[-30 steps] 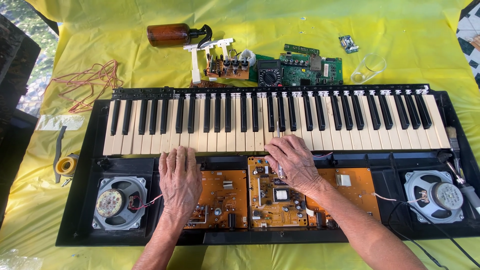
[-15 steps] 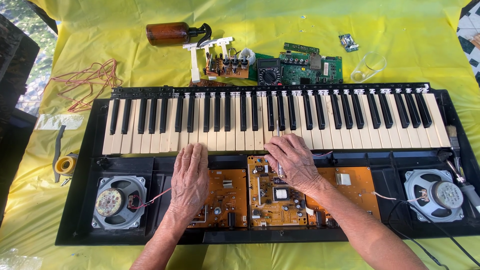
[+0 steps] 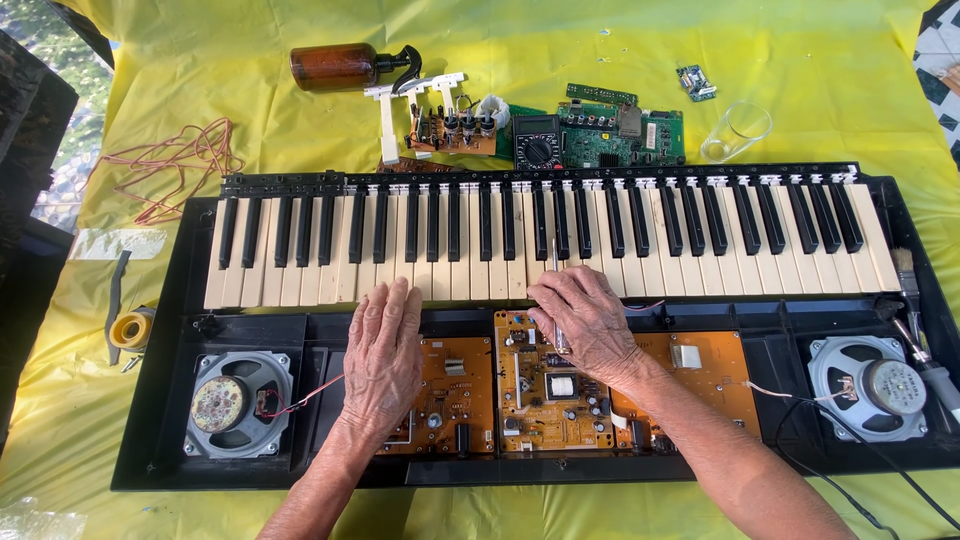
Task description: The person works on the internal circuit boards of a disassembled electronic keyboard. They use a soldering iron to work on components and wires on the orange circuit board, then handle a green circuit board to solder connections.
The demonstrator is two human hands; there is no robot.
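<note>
An opened electronic keyboard (image 3: 160,400) lies on a yellow sheet, with its black and white keys (image 3: 300,260) along the far side. Two orange circuit boards (image 3: 455,385) sit in the near half. My left hand (image 3: 385,355) rests flat, palm down, over the left board, its fingertips at the keys' front edge. My right hand (image 3: 590,320) is closed around a thin metal screwdriver (image 3: 555,255) whose shaft points away across the white keys. That hand lies over the right board (image 3: 545,400).
A round speaker (image 3: 235,405) sits at the left end and another speaker (image 3: 870,385) at the right. Behind the keys lie a brown bottle (image 3: 335,65), green circuit boards (image 3: 620,135), a multimeter (image 3: 535,150), a clear cup (image 3: 740,130) and red wires (image 3: 180,160). A tape roll (image 3: 130,328) lies at the left.
My left hand has slid a little to the right along the keys' front edge. My right hand has stayed in place with the tool.
</note>
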